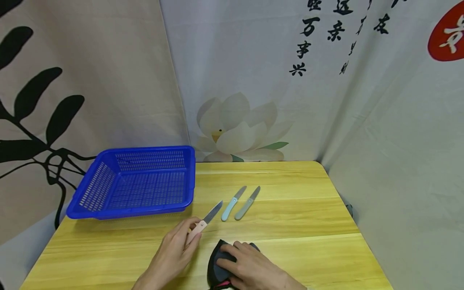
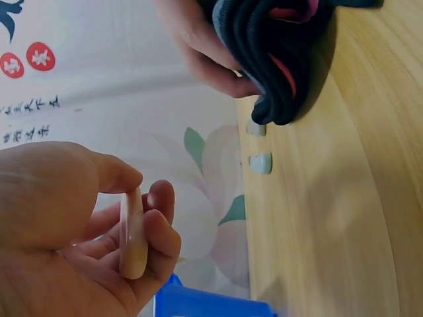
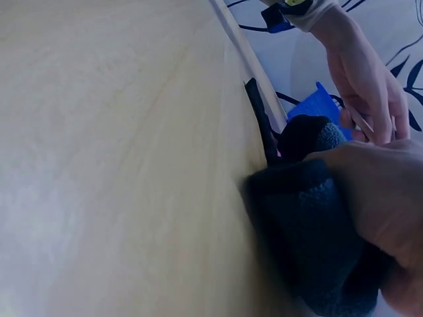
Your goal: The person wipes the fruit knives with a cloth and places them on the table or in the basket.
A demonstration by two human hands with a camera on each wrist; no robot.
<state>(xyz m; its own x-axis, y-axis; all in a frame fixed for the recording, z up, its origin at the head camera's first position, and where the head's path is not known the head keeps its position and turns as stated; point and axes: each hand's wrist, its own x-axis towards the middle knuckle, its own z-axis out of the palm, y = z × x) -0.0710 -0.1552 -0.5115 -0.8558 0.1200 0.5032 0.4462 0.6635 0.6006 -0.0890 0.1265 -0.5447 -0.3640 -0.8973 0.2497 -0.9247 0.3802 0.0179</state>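
At the near side of the wooden table [image 1: 308,233], the left hand [image 1: 170,251] pinched the pink-handled knife [image 1: 204,224] with its thumb and fingers almost closed around the handle. The knife lay on a slant, its tip pointing away and to the right, toward the blue-handled knife [image 1: 232,205]. The dark cloth [image 1: 216,269] was to the right and closer to the person, apart from the blade. The right hand [image 1: 253,264] was nearer to it and held it with bent fingers.

dark cloth [image 1: 217,272] partly covered, pale knife handle [image 1: 196,231] partly hidden, red seal [image 1: 444,34] cropped
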